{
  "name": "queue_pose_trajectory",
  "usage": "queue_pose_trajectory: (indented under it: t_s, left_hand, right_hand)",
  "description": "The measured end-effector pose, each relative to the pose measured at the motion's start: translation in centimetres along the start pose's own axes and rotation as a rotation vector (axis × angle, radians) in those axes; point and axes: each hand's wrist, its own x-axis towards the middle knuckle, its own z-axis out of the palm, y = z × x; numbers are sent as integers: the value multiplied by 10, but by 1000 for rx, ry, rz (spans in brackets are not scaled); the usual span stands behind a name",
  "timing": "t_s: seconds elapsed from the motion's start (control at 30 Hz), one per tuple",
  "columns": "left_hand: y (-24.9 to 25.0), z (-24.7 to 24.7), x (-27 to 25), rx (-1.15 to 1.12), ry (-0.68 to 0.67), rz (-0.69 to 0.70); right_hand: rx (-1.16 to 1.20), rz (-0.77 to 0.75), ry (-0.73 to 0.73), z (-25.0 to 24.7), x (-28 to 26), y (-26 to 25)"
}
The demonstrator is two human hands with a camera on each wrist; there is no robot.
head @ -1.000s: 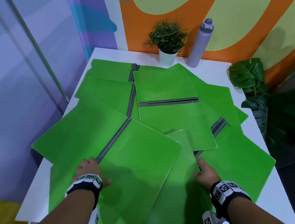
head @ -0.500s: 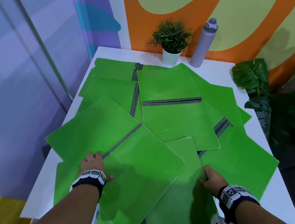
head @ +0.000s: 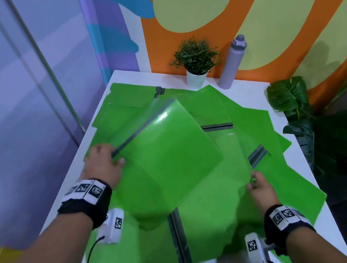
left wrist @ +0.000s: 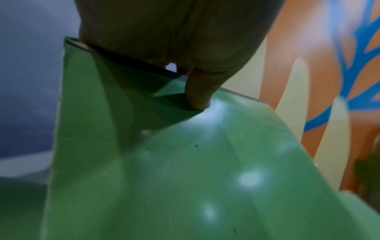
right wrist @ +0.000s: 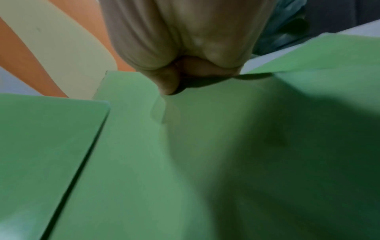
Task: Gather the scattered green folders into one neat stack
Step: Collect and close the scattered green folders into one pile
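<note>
Several green folders with grey spines lie overlapping across the white table (head: 250,85). My left hand (head: 103,160) grips one green folder (head: 167,153) by its grey spine and holds it lifted and bent above the pile; the left wrist view shows a finger (left wrist: 198,94) pressed into this folder (left wrist: 185,162). My right hand (head: 259,188) pinches the edge of a lower green folder (head: 217,216) near the table's front right, with the thumb (right wrist: 164,84) on top of its sheet (right wrist: 185,146).
A small potted plant (head: 196,62) and a grey bottle (head: 233,61) stand at the table's far edge against the painted wall. A large leafy plant (head: 329,127) sits on the floor to the right. A pale wall runs along the left.
My left hand has lifted its folder off the pile and swung it up and away from me, bending it. My right hand has moved slightly forward along the lower folder's edge.
</note>
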Motion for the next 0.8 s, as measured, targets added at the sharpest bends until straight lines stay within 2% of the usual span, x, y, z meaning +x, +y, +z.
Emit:
queue_pose_trajectory:
  t_s: [0.2, 0.3, 0.4, 0.53, 0.63, 0.7, 0.8]
  left_hand:
    - [39, -95, -5, -305, 321, 130]
    - [41, -107, -16, -446, 367, 184]
    - [25, -92, -21, -625, 296, 162]
    - [12, -55, -25, -1023, 94, 23]
    - [14, -36, -29, -1348, 5, -130]
    - [6, -26, -30, -1468, -51, -220]
    - [-16, -7, -32, -1489, -169, -400]
  right_hand:
    - [230, -165, 296, -61, 15, -40]
    - [358, -215, 414, -81, 21, -42]
    - [452, -226, 449, -89, 18, -44]
    - [501, -254, 424, -80, 8, -51]
    - [499, -264, 431, -73, 3, -52]
    - [510, -264, 438, -71, 3, -51]
    - [501, -270, 426, -71, 3, -51]
